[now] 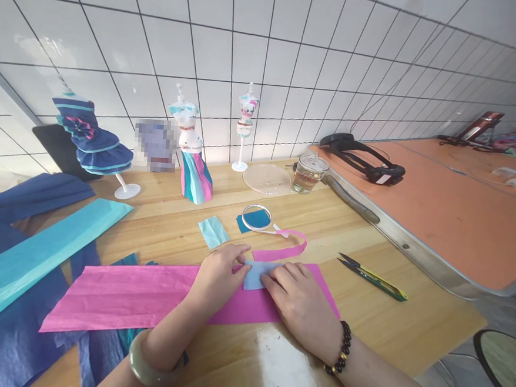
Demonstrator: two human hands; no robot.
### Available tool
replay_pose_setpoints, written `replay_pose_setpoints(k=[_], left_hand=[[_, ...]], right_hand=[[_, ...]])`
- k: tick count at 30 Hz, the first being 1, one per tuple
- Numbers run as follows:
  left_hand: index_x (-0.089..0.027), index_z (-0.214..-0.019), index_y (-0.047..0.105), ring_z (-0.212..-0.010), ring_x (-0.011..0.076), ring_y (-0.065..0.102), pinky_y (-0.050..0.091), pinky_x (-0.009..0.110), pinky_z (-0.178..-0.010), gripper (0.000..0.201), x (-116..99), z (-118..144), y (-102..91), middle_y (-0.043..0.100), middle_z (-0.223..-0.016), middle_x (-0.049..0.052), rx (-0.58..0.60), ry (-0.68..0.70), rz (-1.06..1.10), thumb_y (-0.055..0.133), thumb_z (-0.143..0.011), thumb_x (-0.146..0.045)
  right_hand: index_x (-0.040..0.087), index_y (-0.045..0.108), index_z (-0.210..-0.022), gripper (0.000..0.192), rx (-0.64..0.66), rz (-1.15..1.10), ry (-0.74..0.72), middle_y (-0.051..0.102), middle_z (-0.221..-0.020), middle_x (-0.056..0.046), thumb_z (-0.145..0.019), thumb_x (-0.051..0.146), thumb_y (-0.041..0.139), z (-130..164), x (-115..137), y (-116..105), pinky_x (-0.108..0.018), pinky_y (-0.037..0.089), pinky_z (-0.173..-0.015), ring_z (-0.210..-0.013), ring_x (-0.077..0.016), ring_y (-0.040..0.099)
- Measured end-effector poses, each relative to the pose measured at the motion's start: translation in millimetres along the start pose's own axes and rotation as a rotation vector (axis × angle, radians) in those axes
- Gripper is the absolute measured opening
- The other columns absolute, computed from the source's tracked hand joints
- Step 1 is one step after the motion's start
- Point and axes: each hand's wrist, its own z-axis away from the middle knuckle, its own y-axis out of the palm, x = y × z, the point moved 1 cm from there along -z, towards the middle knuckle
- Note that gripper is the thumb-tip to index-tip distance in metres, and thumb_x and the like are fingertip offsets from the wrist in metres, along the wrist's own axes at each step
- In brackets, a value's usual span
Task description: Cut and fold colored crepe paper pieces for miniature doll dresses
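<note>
A small piece of light blue crepe paper (254, 277) lies on a long pink strip of crepe paper (131, 296) in front of me. My left hand (221, 273) holds the blue piece by its left edge, thumb on top and index finger stretched out above it. From the other side my right hand (301, 297) grips its right part with bent fingers, thumb at the lower edge. The palm sides are hidden. Just beyond my hands, a narrow pink strip (280, 254) curls toward a ring-shaped roll of tape (257, 217), which rests on a dark teal square (260, 219).
Green-yellow thread snips (373, 277) lie right of my hands. Beyond stand miniature dress forms (244, 122), a glass of liquid (309, 174) and a clear disc (266, 179). A pale blue square (213, 232) lies nearby; turquoise paper (50, 255) covers the left. An orange table (460, 213) adjoins.
</note>
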Motion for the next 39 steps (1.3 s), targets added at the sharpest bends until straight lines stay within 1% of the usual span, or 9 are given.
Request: replay_pose_setpoints(k=[7, 12, 14, 17, 21, 25, 31, 35, 39], left_hand=[[-0.022, -0.109, 0.059, -0.085, 0.0175, 0.058, 0.046, 0.030, -0.079, 0.037, -0.8, -1.5, 0.6, 0.064, -0.088, 0.001, 0.017, 0.007, -0.034, 0.056, -0.073, -0.013], [-0.021, -0.111, 0.058, -0.082, 0.0163, 0.059, 0.046, 0.030, -0.079, 0.038, 1.4, -1.1, 0.4, 0.063, -0.092, 0.002, 0.012, 0.026, -0.047, 0.055, -0.074, -0.015], [-0.022, -0.112, 0.057, -0.082, 0.0165, 0.059, 0.047, 0.030, -0.079, 0.039, 2.0, -0.7, 0.4, 0.063, -0.092, 0.001, 0.012, 0.026, -0.050, 0.055, -0.074, -0.016], [-0.021, -0.112, 0.057, -0.081, 0.0163, 0.059, 0.047, 0.031, -0.079, 0.038, 1.9, -0.8, 0.2, 0.063, -0.091, 0.001, 0.022, 0.020, -0.061, 0.054, -0.075, -0.018], [-0.020, -0.113, 0.057, -0.079, 0.0163, 0.059, 0.047, 0.031, -0.078, 0.039, 1.9, -1.3, 0.1, 0.064, -0.092, 0.002, 0.019, 0.003, -0.071, 0.054, -0.074, -0.019], [-0.021, -0.110, 0.058, -0.076, 0.0154, 0.059, 0.048, 0.029, -0.074, 0.036, 2.7, -1.6, 0.4, 0.064, -0.091, 0.001, 0.023, 0.004, -0.063, 0.054, -0.074, -0.020], [-0.022, -0.104, 0.061, -0.079, 0.0162, 0.058, 0.047, 0.029, -0.075, 0.029, 4.1, -1.9, 0.4, 0.063, -0.091, 0.001, 0.047, 0.037, -0.082, 0.054, -0.076, -0.020], [-0.025, -0.102, 0.061, -0.082, 0.0158, 0.057, 0.045, 0.030, -0.078, 0.027, 2.3, -1.7, 0.0, 0.060, -0.093, 0.000, 0.050, 0.078, -0.093, 0.052, -0.077, -0.019], [-0.023, -0.091, 0.058, -0.071, 0.0139, 0.056, 0.048, 0.029, -0.069, 0.018, -0.1, -1.1, -0.4, 0.058, -0.094, 0.000, 0.018, 0.054, -0.123, 0.054, -0.075, -0.017]], right_hand=[[0.015, 0.060, -0.102, 0.021, 0.023, -0.067, 0.029, 0.058, -0.085, -0.008, -0.088, 0.014, 0.045, 1.3, -2.2, -1.2, -0.036, 0.039, -0.074, -0.083, -0.0213, 0.049], [0.020, 0.059, -0.105, 0.022, 0.026, -0.235, 0.212, 0.060, -0.099, -0.006, -0.085, 0.025, 0.054, 10.3, -24.5, -18.9, -0.037, 0.043, -0.081, -0.092, -0.0205, 0.052], [0.022, 0.058, -0.108, 0.027, 0.030, -0.280, 0.276, 0.059, -0.105, -0.006, -0.082, 0.025, 0.058, 17.3, -35.1, -27.4, -0.037, 0.043, -0.086, -0.097, -0.0205, 0.052], [0.025, 0.057, -0.112, 0.029, 0.022, -0.329, 0.311, 0.058, -0.109, -0.004, -0.083, 0.021, 0.055, 27.1, -43.3, -35.2, -0.037, 0.043, -0.090, -0.100, -0.0190, 0.052], [0.023, 0.054, -0.116, 0.030, 0.008, -0.374, 0.259, 0.057, -0.111, -0.006, -0.088, 0.017, 0.045, 31.3, -34.8, -32.3, -0.034, 0.043, -0.091, -0.102, -0.0172, 0.051], [0.018, 0.055, -0.116, 0.030, 0.019, -0.277, 0.169, 0.056, -0.113, -0.009, -0.088, 0.014, 0.044, 28.5, -17.8, -20.3, -0.039, 0.042, -0.089, -0.103, -0.0221, 0.049], [0.020, 0.058, -0.111, 0.028, 0.055, -0.158, 0.202, 0.058, -0.105, -0.009, -0.085, 0.013, 0.051, 29.5, -7.6, -8.7, -0.040, 0.044, -0.083, -0.096, -0.0230, 0.050], [0.017, 0.058, -0.111, 0.026, -0.030, -0.114, 0.195, 0.054, -0.115, -0.011, -0.087, 0.014, 0.048, 31.3, -6.8, -10.6, -0.042, 0.041, -0.089, -0.106, -0.0249, 0.045], [0.013, 0.057, -0.110, 0.027, -0.099, -0.113, 0.041, 0.058, -0.114, -0.009, -0.091, 0.016, 0.039, 32.6, -4.0, -11.8, -0.040, 0.040, -0.091, -0.106, -0.0242, 0.045]])
